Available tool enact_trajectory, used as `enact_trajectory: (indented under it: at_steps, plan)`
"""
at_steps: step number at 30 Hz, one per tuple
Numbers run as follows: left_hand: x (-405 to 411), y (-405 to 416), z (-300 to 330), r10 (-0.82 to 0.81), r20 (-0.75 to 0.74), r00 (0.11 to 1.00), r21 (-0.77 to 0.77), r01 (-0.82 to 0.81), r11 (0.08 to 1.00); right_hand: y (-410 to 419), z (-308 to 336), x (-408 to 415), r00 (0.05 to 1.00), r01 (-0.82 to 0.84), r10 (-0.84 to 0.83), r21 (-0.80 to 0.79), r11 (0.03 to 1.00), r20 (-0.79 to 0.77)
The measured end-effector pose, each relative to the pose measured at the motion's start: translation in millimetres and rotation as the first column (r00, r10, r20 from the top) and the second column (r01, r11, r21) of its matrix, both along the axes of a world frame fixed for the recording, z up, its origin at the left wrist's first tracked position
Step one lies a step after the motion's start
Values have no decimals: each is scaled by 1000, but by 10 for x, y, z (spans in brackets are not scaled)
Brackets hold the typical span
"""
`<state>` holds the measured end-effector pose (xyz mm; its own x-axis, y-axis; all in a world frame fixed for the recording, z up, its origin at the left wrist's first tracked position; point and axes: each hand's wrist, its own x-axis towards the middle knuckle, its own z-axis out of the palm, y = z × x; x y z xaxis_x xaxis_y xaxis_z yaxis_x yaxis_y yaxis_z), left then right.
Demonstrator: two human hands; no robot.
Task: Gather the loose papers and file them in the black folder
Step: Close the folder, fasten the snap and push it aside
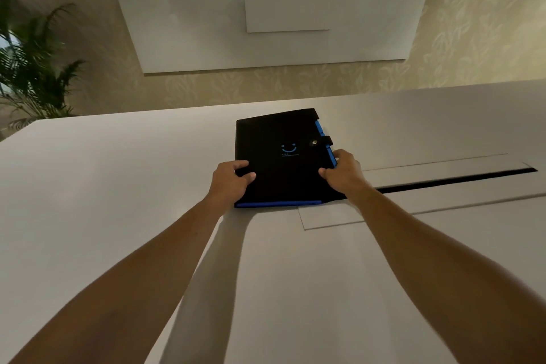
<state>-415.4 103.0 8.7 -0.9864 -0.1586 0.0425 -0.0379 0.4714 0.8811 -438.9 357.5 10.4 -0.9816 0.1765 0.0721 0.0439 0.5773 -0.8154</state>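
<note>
The black folder (277, 156) lies closed and flat on the white table (118, 186), its snap strap fastened on the right edge. It has blue trim along the near and right edges and a small blue smile mark on the cover. My left hand (229, 179) grips its near left edge, thumb on the cover. Gripping the right edge by the blue tabs is my right hand (344, 170). No loose papers show anywhere in view.
A recessed cable hatch with a long black slot (458, 179) runs across the table to the right of the folder. A potted palm (32, 62) stands beyond the table's far left corner. White panels hang on the patterned wall behind.
</note>
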Motion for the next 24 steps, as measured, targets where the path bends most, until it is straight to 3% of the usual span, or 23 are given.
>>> enact_trajectory:
  at_steps: [3, 5, 7, 9, 12, 15, 18, 24]
  plan:
    - [-216, -14, -121, -21, -44, 999, -180, 13, 984, -55, -94, -236, 1000, -23, 23, 101, 995, 0]
    - [-320, -16, -201, -79, -83, 993, -341, 46, 939, -102, -160, -318, 999, -26, 33, 264, 964, -23]
    - [-422, -44, -283, -143, -71, 987, -487, 91, 869, -150, -252, -349, 997, 7, 35, 499, 867, -76]
    - [-478, -76, -317, -144, -58, 988, -474, 100, 875, -181, -322, -332, 987, 58, 46, 612, 789, -153]
    - [-416, -80, -332, -56, -274, 960, -380, -55, 924, -189, -307, -295, 965, 94, 65, 567, 818, -253]
    - [-241, -63, -333, 23, -421, 907, -376, -198, 905, -205, -273, -224, 948, -23, 188, 533, 846, -258]
    - [-88, -43, -406, -177, -329, 927, -647, -85, 757, -212, -342, -84, 931, -159, 308, 542, 825, -197]
    - [-52, -34, -456, -195, -247, 949, -667, -20, 745, -224, -460, -49, 923, -172, 325, 538, 826, -205]
